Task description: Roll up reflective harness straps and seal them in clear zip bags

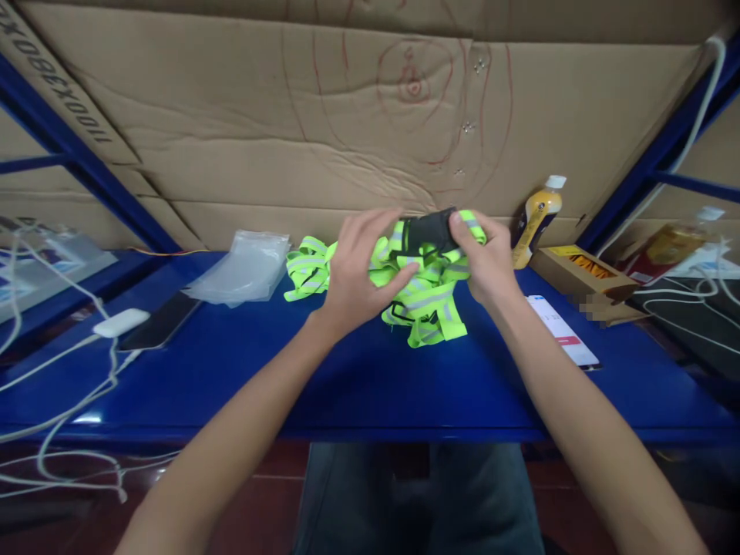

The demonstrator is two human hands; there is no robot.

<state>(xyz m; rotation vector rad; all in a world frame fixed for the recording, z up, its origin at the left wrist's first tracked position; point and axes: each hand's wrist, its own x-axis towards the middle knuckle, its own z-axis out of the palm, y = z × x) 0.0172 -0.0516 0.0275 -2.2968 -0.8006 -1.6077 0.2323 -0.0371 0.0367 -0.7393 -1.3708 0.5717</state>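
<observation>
Neon-yellow webbing with grey reflective stripes is lying bunched in a reflective safety strap bundle [425, 297] near the middle of the blue metal table [370, 385], and both hands are working at its top. The left hand [355, 270] is coming in from seven o'clock, its fingers curling over the left side of the bundle while the thumb is pressing into the straps, so it is pinching the yellow webbing. The right hand [489, 262] is coming in from five o'clock, its fingers pressed together and pinching the right end of a black patch [431, 230] that is sitting on top of the bundle at its twelve o'clock edge. A loose loop of the same strap is trailing out toward nine o'clock. Farther toward nine o'clock, well apart from the hands, a stack of clear plastic bags [246, 268] is resting on the table, and past it a dark phone [162, 320] is lying beside a white charger [121, 321] with white cables [58, 401] hanging off the edge. At two o'clock a bottle of orange drink [537, 217] is standing against the cardboard wall [260, 116], a brown carton [583, 274] is sitting just beside it, and a white phone [563, 330] is lying near the right forearm.
</observation>
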